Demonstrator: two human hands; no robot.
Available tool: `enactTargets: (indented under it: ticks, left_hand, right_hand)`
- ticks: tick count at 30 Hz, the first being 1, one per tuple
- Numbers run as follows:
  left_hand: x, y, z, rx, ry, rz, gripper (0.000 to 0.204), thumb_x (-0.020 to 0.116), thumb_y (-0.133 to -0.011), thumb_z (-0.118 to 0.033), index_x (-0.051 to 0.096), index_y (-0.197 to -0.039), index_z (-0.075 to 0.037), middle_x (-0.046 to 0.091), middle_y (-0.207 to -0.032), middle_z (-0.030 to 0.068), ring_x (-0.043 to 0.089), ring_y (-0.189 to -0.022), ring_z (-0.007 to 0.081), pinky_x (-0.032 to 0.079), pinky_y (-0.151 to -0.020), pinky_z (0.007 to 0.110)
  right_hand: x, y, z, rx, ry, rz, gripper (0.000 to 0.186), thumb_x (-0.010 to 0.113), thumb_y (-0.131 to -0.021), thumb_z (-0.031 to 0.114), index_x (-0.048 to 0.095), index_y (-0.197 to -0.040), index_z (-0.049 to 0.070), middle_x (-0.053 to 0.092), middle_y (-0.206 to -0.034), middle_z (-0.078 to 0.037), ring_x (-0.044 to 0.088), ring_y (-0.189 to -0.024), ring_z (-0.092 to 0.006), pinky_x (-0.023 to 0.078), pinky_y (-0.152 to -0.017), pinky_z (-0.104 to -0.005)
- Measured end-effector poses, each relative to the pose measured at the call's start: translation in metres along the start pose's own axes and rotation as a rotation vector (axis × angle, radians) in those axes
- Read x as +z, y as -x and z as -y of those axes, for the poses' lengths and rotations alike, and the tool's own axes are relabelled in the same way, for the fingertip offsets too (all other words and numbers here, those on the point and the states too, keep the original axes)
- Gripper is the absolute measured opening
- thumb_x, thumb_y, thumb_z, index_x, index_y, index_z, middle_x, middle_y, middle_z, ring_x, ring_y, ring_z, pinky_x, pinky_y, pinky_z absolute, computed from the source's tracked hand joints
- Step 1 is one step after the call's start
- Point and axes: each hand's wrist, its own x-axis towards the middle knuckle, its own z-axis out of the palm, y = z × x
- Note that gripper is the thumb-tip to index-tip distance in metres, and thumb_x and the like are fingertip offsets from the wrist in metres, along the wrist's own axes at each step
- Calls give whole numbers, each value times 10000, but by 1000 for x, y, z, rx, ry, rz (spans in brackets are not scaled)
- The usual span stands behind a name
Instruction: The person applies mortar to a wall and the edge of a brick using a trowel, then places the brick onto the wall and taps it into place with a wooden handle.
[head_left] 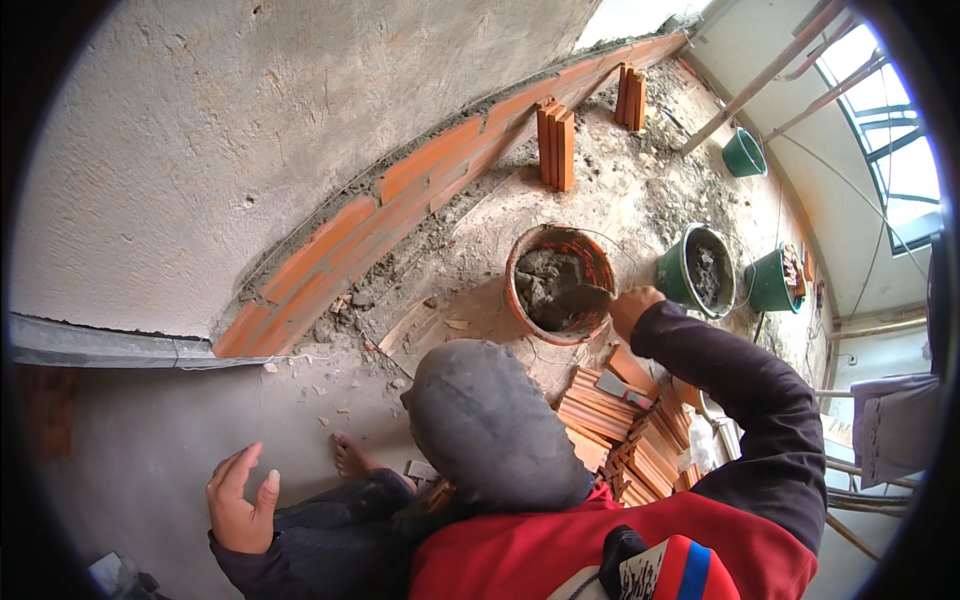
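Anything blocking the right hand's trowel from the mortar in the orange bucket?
Nothing visible. The right hand grips the trowel at the right side of the orange bucket, with the blade inside the open rim, over the mortar. Can't tell whether the blade touches it.

The nearest bucket [603,262] is orange-red, smeared with grey; its mortar [543,277] is mid-grey, the trowel blade [582,301] in it darker grey. Three other buckets [742,155] are green. The loose bricks [590,403] are terracotta orange with parallel ridged stripes; the low brick wall [430,172] is orange, lined with grey joints. The red garment [520,550] bears a blue stripe [694,572]; its sleeves [765,400] are purplish black.
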Motion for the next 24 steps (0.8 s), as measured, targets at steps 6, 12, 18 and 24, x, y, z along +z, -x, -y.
enactTargets:
  ticks: [6, 12, 18, 24]
  left_hand:
    - [0, -2, 2, 12, -32, -2, 494, 660, -867, -356, 620, -1140, 54, 659, -1037, 218, 631, -932, 354, 491, -841, 401]
    - [0, -4, -2, 11, -17, -8, 498, 666, -865, -358, 619, -1144, 51, 658, -1033, 217, 630, -935, 351, 494, -833, 403]
    - [0, -3, 0, -12, -15, 7, 493, 671, -865, -351, 618, -1152, 46, 655, -1038, 216, 627, -925, 351, 493, -832, 401]
    - [-1, -2, 2, -4, -19, 11, 493, 672, -865, -352, 617, -1161, 38, 656, -1048, 214, 628, -923, 347, 492, -832, 399]
  right_hand:
    - [-17, -24, -25, 40, -333, 178, 445, 443, -967, 448, 704, -1071, 104, 697, -1007, -167, 675, -984, -295, 515, -862, -415]
    - [-6, -55, -17, 139, -30, 5, 509, 498, -910, 535, 723, -1055, 102, 696, -1074, -165, 657, -1038, -326, 493, -901, -436]
    - [-25, -60, -32, 41, 153, 10, 430, 557, -892, 476, 735, -979, 95, 720, -977, -109, 688, -945, -287, 541, -794, -416]
    - [-22, -45, -22, 5, 29, 28, 422, 548, -894, 459, 732, -998, 94, 715, -964, -126, 679, -963, -309, 530, -830, -432]
